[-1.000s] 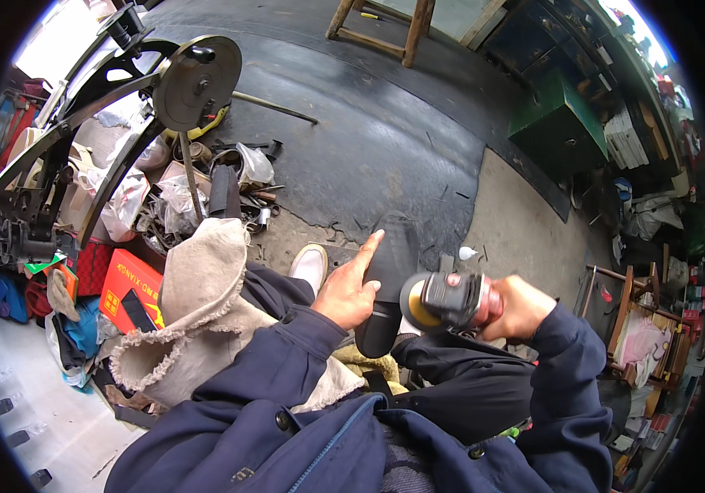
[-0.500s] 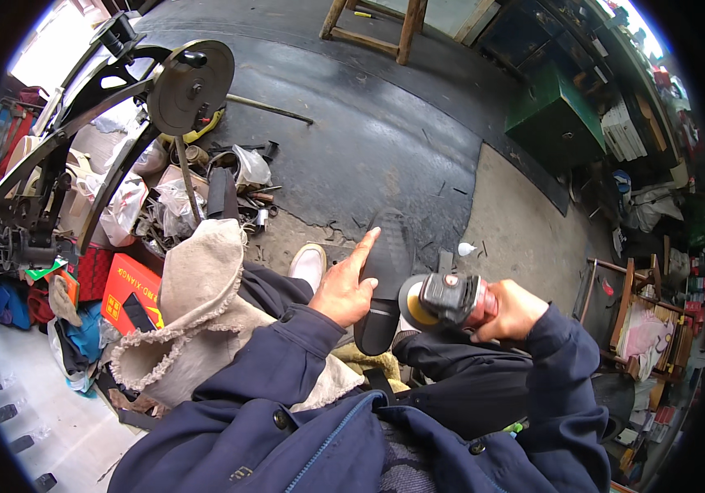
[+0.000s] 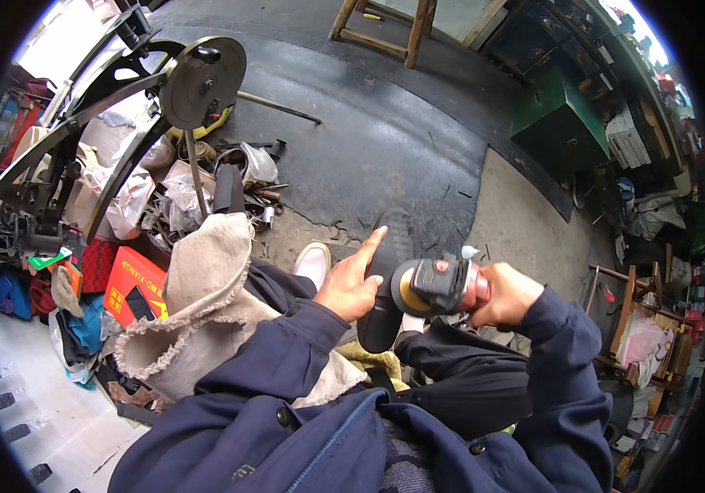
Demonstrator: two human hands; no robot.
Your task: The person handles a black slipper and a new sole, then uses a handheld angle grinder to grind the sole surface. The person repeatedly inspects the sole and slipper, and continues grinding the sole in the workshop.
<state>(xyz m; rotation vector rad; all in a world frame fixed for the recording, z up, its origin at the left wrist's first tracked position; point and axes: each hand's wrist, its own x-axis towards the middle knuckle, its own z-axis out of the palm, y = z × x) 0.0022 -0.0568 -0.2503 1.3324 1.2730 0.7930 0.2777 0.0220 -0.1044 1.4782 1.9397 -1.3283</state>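
Observation:
A black shoe (image 3: 382, 327) stands on end in front of me with its sole facing up. My left hand (image 3: 354, 283) grips it from the left, index finger stretched along the sole and thumb across its edge; the other fingers are hidden. My right hand (image 3: 502, 297) is wrapped round the body of a handheld angle grinder (image 3: 439, 283), red and black. Its round disc (image 3: 407, 287), pale with a yellow ring, lies against or just over the right edge of the sole; actual contact cannot be made out. Beige canvas (image 3: 205, 308) covers my left leg.
A hand-cranked machine with a big wheel (image 3: 203, 85) rises at the left over a heap of bags and scraps. An orange-red box (image 3: 135, 283) lies nearby. A wooden stool (image 3: 381, 41), a green box (image 3: 562, 123) and a small wooden rack (image 3: 628, 316) stand around the floor.
The grinder has moved slightly up along the sole and a little left, its disc now overlapping the sole's middle part. My left hand keeps the same grip.

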